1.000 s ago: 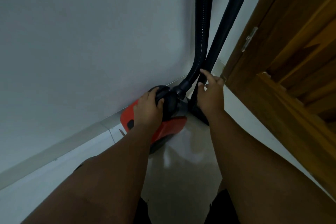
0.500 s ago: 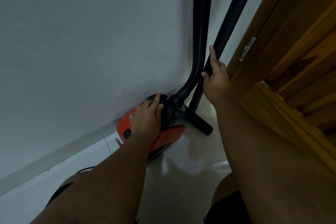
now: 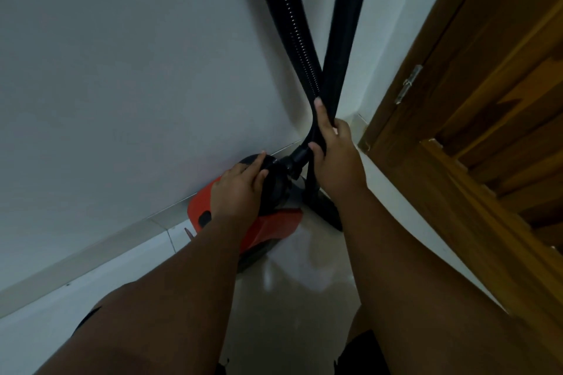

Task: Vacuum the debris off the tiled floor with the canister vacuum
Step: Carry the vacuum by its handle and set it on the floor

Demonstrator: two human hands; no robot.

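Red canister vacuum: left hand flat on it, right hand gripping black wand.

No text, brand, number or sign can be read anywhere in this dim view. The red shell of the canister vacuum, low against the left wall, shows only a plain dark oval. The black hose, the wand and the wooden door on the right carry no legible marking.
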